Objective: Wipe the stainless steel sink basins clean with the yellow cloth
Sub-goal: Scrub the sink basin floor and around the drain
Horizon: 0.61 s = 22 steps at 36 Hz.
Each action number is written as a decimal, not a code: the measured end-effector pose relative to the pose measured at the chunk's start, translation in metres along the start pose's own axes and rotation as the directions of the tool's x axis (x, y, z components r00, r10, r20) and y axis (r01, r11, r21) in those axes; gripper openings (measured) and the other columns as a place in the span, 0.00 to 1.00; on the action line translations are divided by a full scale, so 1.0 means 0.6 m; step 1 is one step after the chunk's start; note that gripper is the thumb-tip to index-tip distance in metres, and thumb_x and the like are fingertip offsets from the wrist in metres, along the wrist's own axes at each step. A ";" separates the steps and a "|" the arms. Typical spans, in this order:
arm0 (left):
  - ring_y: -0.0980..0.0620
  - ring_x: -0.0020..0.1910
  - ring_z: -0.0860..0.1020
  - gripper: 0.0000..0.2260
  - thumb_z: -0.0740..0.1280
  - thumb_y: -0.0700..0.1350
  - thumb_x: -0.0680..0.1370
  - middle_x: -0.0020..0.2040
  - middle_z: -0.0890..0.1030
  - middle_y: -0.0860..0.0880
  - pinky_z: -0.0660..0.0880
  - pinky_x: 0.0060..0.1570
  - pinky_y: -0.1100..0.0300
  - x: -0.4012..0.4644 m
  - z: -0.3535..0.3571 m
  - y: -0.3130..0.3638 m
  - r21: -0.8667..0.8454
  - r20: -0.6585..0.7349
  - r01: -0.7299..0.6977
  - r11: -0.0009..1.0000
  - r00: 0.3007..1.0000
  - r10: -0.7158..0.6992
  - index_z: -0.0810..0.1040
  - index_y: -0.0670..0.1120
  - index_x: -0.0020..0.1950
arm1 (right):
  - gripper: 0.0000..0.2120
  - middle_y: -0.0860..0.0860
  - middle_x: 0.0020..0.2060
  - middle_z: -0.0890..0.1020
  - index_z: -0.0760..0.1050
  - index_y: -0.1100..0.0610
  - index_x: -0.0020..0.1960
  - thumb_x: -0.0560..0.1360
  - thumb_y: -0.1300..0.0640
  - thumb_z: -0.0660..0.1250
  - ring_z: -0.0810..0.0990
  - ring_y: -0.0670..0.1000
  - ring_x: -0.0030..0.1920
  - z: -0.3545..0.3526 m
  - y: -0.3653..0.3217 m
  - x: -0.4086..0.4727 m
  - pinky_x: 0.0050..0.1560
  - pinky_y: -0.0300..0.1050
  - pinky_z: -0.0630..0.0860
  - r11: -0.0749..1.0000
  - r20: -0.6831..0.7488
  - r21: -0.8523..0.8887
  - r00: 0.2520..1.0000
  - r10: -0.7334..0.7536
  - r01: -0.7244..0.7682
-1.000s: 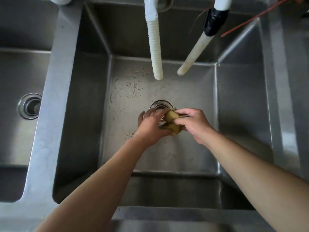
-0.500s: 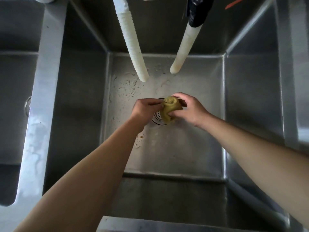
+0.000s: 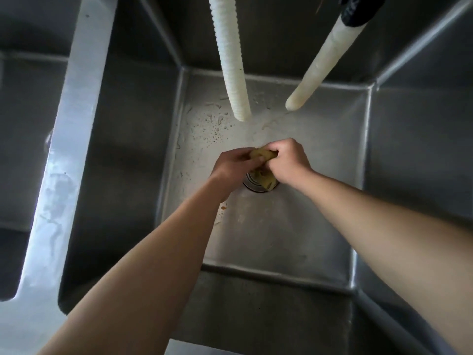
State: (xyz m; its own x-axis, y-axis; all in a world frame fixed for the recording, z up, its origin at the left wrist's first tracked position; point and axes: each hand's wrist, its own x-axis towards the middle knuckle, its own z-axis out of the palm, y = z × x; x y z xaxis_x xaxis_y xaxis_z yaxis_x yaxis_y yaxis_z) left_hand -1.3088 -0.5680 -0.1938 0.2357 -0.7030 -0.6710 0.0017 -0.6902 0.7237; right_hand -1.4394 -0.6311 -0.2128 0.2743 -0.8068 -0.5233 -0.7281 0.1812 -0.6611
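Both my hands reach down into the deep middle steel basin [image 3: 294, 226] and grip the yellow cloth [image 3: 262, 156], which is bunched and twisted between them. My left hand [image 3: 234, 166] closes on its left end, my right hand [image 3: 288, 160] on its right end. A tail of the cloth hangs down over the round drain [image 3: 252, 184], which is mostly hidden beneath it. The hands are held above the basin floor.
Two white hoses hang into the basin, a ribbed one [image 3: 234, 73] and a smooth one [image 3: 322, 62] with black tape at its top. Water drops and a small brown stain [image 3: 223, 208] mark the floor. A steel divider [image 3: 61, 175] separates the left basin.
The cloth went from a loose fold held by fingertips to a tight bundle squeezed between both fists. The view has moved closer to the basin and the left basin's drain has left the frame.
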 end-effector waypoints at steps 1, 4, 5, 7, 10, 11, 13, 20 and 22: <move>0.57 0.44 0.82 0.10 0.75 0.43 0.74 0.47 0.86 0.50 0.76 0.46 0.67 0.002 0.002 -0.001 0.009 -0.008 0.007 1.000 1.000 -0.007 0.85 0.46 0.55 | 0.13 0.47 0.38 0.85 0.85 0.48 0.45 0.69 0.63 0.69 0.82 0.51 0.43 0.001 0.001 0.000 0.41 0.41 0.79 1.000 -0.010 -0.002 1.000 0.004 -0.004; 0.55 0.45 0.83 0.08 0.76 0.47 0.73 0.43 0.86 0.53 0.78 0.48 0.63 0.010 0.013 -0.003 0.033 -0.068 0.052 0.998 0.996 -0.050 0.86 0.49 0.51 | 0.10 0.48 0.39 0.85 0.85 0.49 0.45 0.69 0.61 0.71 0.83 0.52 0.43 0.001 0.005 0.001 0.44 0.45 0.82 0.999 -0.046 0.019 0.998 0.046 -0.045; 0.54 0.46 0.83 0.08 0.77 0.49 0.71 0.42 0.85 0.54 0.79 0.51 0.60 0.012 0.019 -0.005 0.030 -0.106 0.075 0.997 0.992 -0.072 0.86 0.52 0.49 | 0.10 0.48 0.39 0.85 0.85 0.49 0.46 0.68 0.61 0.71 0.83 0.53 0.43 0.001 0.007 0.000 0.45 0.46 0.82 0.998 -0.056 0.024 0.997 0.062 -0.060; 0.48 0.50 0.82 0.06 0.78 0.53 0.66 0.42 0.85 0.55 0.78 0.58 0.53 0.014 0.029 -0.010 0.016 -0.183 0.117 0.993 0.977 -0.112 0.85 0.57 0.40 | 0.11 0.49 0.39 0.85 0.86 0.50 0.46 0.68 0.61 0.71 0.83 0.54 0.43 0.004 0.011 -0.001 0.44 0.46 0.81 0.997 -0.072 0.022 0.994 0.081 -0.079; 0.41 0.54 0.79 0.05 0.76 0.58 0.59 0.41 0.85 0.54 0.76 0.60 0.48 0.020 0.040 -0.027 -0.024 -0.250 0.154 0.988 0.956 -0.155 0.82 0.66 0.30 | 0.11 0.50 0.39 0.85 0.86 0.50 0.47 0.68 0.61 0.71 0.83 0.55 0.42 0.011 0.015 -0.008 0.42 0.44 0.80 0.995 -0.086 0.020 0.991 0.101 -0.099; 0.41 0.54 0.79 0.06 0.76 0.58 0.58 0.40 0.85 0.55 0.76 0.60 0.48 0.020 0.042 -0.031 -0.035 -0.261 0.162 0.986 0.951 -0.166 0.81 0.68 0.30 | 0.12 0.51 0.39 0.85 0.85 0.49 0.48 0.68 0.61 0.71 0.83 0.55 0.42 0.014 0.017 -0.010 0.40 0.43 0.78 0.994 -0.091 0.023 0.990 0.109 -0.108; 0.41 0.53 0.80 0.06 0.76 0.58 0.58 0.38 0.85 0.55 0.77 0.59 0.47 0.015 0.044 -0.035 -0.075 -0.278 0.160 0.984 0.945 -0.174 0.82 0.68 0.32 | 0.13 0.51 0.40 0.85 0.85 0.49 0.49 0.68 0.61 0.70 0.82 0.56 0.43 0.019 0.019 -0.014 0.40 0.40 0.74 0.994 -0.093 0.024 0.989 0.112 -0.110; 0.46 0.46 0.83 0.08 0.75 0.50 0.70 0.34 0.84 0.55 0.78 0.57 0.45 -0.009 0.048 -0.015 -0.121 -0.293 0.140 0.983 0.941 -0.171 0.84 0.60 0.32 | 0.15 0.51 0.47 0.85 0.84 0.45 0.53 0.71 0.60 0.68 0.81 0.56 0.47 0.020 0.004 -0.010 0.46 0.43 0.77 0.996 -0.048 0.007 0.994 0.093 -0.093; 0.50 0.44 0.83 0.08 0.72 0.47 0.75 0.36 0.83 0.56 0.80 0.56 0.47 -0.013 0.053 -0.018 -0.079 -0.262 0.134 0.988 0.953 -0.150 0.82 0.58 0.36 | 0.17 0.49 0.48 0.85 0.83 0.43 0.54 0.70 0.61 0.67 0.81 0.55 0.48 0.015 0.005 -0.011 0.49 0.45 0.79 0.995 0.002 0.015 0.995 0.098 -0.098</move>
State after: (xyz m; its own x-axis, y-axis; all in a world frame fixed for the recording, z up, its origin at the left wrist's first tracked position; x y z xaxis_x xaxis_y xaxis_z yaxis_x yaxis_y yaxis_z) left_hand -1.3417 -0.5604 -0.2015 0.4790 -0.5217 -0.7060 0.1101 -0.7622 0.6379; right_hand -1.4374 -0.6205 -0.2161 0.2028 -0.7838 -0.5869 -0.7422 0.2679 -0.6142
